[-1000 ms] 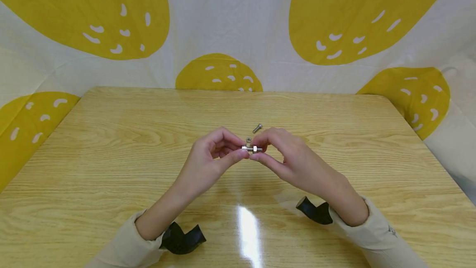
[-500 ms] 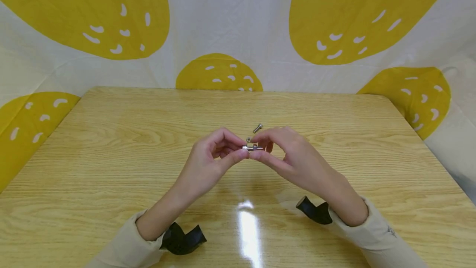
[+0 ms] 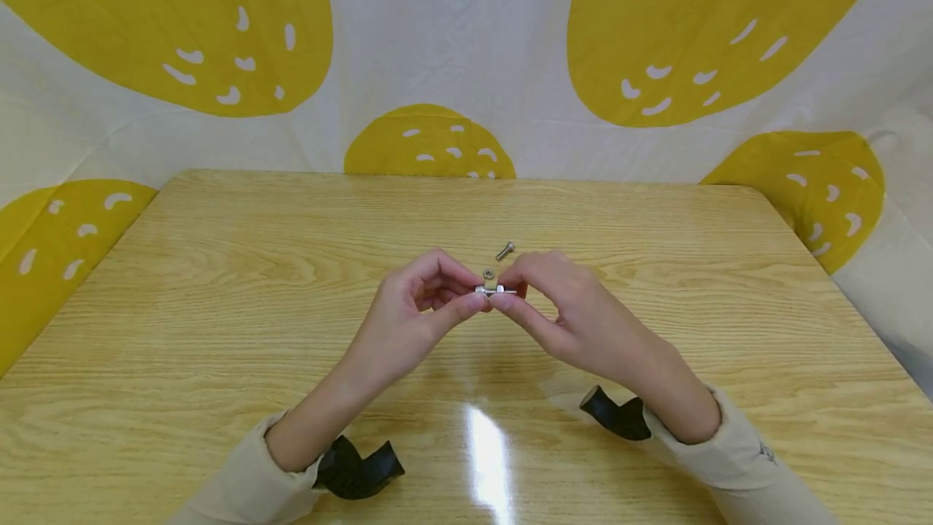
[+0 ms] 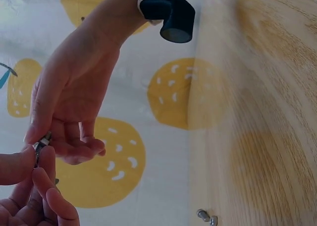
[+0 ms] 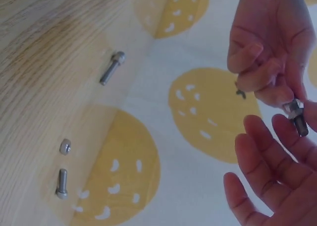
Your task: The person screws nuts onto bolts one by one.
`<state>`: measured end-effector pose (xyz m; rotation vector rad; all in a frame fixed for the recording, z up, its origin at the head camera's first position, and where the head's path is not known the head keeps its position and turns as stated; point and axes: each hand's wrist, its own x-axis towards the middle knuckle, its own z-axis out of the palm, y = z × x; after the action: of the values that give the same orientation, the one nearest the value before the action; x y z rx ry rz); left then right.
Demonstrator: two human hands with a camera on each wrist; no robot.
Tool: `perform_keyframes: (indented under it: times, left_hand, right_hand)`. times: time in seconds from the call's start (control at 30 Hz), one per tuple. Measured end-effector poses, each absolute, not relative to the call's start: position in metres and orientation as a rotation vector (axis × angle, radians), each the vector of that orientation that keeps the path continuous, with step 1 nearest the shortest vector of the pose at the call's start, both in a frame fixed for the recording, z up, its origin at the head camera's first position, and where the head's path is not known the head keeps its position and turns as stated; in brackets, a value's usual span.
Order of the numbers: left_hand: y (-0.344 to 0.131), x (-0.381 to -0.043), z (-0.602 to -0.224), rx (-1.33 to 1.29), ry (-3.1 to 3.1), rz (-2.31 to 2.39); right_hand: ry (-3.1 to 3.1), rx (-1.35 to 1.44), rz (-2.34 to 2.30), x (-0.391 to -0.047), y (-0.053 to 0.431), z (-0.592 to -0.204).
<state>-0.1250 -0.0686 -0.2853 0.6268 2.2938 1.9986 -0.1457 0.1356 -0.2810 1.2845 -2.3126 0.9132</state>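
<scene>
In the head view my left hand (image 3: 401,318) pinches the head end of a silver bolt (image 3: 491,292) between thumb and index finger. The bolt lies level, its threaded end pointing right. A hex nut (image 3: 500,289) sits partway along its thread. My right hand (image 3: 594,314) has thumb and index finger at this nut. The right wrist view shows the nut (image 5: 294,107) between my right hand's (image 5: 287,186) thumb and index finger, its other fingers loosely spread. The bolt's head is hidden by my left fingers (image 5: 272,94) there.
Beyond my hands a loose bolt (image 3: 505,250) and a loose nut (image 3: 488,274) lie on the wooden table (image 3: 291,225). A second loose bolt (image 5: 62,184) shows in the right wrist view. A patterned cloth (image 3: 452,39) hangs behind the table. Black mounts (image 3: 357,468) sit at both wrists.
The right thumb and index finger shift slightly around the nut, and the nut's facets show at a different angle. The left hand keeps its grip in the same place.
</scene>
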Motion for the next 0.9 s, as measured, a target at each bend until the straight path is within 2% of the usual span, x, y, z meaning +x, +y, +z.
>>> perform_keyframes:
  times: [0.37,0.9]
  left_hand:
    - [-0.0687,-0.1247,-0.2844,0.599,2.306,1.979]
    - [-0.0709,-0.1260,-0.2827,0.602,2.297,1.982]
  right_hand:
    - [-2.477,1.156,0.879,-0.1435,0.1362,-0.2769]
    - [-2.331,1.277,0.871,-0.1454,0.1350,-0.2780]
